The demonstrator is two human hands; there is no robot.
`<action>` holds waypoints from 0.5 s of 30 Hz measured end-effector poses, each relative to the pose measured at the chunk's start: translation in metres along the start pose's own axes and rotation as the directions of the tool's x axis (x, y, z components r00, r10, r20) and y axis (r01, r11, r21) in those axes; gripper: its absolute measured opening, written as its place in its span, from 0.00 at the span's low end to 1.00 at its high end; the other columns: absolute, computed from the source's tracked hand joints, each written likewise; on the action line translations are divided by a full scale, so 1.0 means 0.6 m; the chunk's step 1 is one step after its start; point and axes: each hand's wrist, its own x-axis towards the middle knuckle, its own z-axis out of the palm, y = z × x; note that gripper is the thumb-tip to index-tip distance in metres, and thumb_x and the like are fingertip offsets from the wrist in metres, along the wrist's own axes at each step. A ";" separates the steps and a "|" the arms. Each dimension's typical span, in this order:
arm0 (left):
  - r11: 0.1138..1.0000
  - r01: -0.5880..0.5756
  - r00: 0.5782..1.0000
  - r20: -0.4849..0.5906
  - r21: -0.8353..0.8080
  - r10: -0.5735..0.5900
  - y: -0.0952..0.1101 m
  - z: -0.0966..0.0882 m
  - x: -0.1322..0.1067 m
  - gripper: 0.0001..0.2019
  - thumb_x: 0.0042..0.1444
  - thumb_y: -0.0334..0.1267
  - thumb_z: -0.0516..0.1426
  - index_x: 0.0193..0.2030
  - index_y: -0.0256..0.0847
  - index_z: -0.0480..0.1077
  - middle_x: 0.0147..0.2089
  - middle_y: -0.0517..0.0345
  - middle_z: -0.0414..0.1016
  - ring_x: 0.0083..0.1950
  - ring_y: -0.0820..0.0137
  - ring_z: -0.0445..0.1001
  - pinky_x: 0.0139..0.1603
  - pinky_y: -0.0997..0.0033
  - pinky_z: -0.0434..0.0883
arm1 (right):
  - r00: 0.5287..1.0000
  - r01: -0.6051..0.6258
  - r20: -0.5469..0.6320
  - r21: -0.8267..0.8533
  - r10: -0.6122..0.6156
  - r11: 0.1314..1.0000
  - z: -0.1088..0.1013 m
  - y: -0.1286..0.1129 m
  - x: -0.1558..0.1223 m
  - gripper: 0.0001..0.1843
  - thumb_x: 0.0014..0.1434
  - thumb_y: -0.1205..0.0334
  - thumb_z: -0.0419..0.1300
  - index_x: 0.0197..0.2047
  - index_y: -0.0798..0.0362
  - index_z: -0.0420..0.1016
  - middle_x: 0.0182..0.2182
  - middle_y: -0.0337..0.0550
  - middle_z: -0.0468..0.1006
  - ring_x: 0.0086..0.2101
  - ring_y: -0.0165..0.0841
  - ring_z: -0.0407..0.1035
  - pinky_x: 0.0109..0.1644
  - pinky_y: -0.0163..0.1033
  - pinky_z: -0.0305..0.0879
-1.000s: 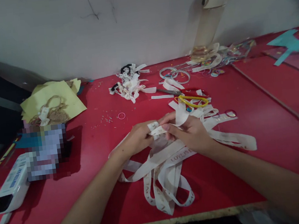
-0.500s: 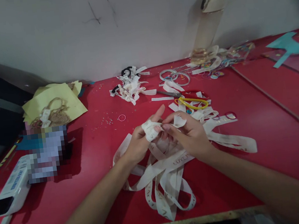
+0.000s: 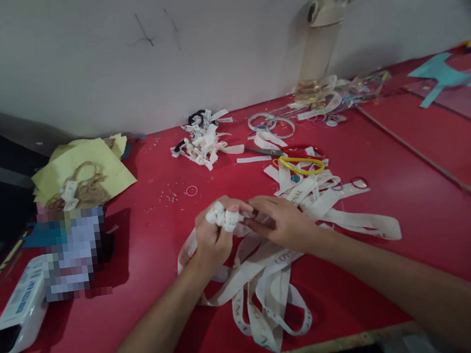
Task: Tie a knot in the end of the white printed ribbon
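A tangle of white printed ribbon (image 3: 267, 293) lies on the red table (image 3: 148, 302) in front of me. My left hand (image 3: 211, 239) is closed, with a piece of the ribbon wound round its fingers (image 3: 222, 217). My right hand (image 3: 282, 222) touches it from the right, fingers pinched on the ribbon beside the wound part. More ribbon strips (image 3: 353, 222) trail out to the right from under my right hand.
Scissors with yellow and red handles (image 3: 300, 161) lie behind my hands. A heap of knotted ribbon bits (image 3: 203, 140) sits near the wall, yellow paper with twine (image 3: 83, 175) at left, a white device (image 3: 17, 309) at the left edge, a clear stand (image 3: 316, 46) behind.
My left fingers, stretched half a second ago, have curled in with the ribbon wound on them. Both hands have dropped slightly toward the table and my right hand has closed in on the left.
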 end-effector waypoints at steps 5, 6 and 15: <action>0.971 -0.229 0.971 0.084 0.075 0.223 0.009 -0.002 -0.005 0.12 0.62 0.32 0.50 0.38 0.41 0.76 0.34 0.58 0.80 0.33 0.73 0.76 0.35 0.75 0.69 | 0.966 0.222 0.173 -0.170 -0.193 0.960 0.008 0.013 0.057 0.22 0.56 0.58 0.62 0.53 0.57 0.67 0.48 0.52 0.74 0.47 0.42 0.66 0.52 0.47 0.63; 0.967 -0.245 0.967 0.090 0.068 0.238 0.008 -0.002 -0.006 0.11 0.62 0.31 0.51 0.39 0.42 0.75 0.35 0.59 0.80 0.34 0.73 0.77 0.36 0.75 0.70 | 0.941 0.280 0.247 -0.190 -0.230 0.941 0.015 0.013 0.074 0.26 0.56 0.56 0.63 0.55 0.57 0.66 0.51 0.53 0.72 0.50 0.43 0.64 0.52 0.47 0.63; 0.961 -0.257 0.966 0.058 0.107 0.252 0.005 -0.016 -0.001 0.11 0.60 0.29 0.52 0.38 0.41 0.76 0.35 0.58 0.80 0.36 0.73 0.77 0.37 0.75 0.70 | 0.814 0.486 0.558 -0.501 -0.162 0.716 0.077 -0.009 0.185 0.10 0.65 0.63 0.53 0.41 0.57 0.74 0.42 0.51 0.76 0.44 0.40 0.65 0.40 0.42 0.60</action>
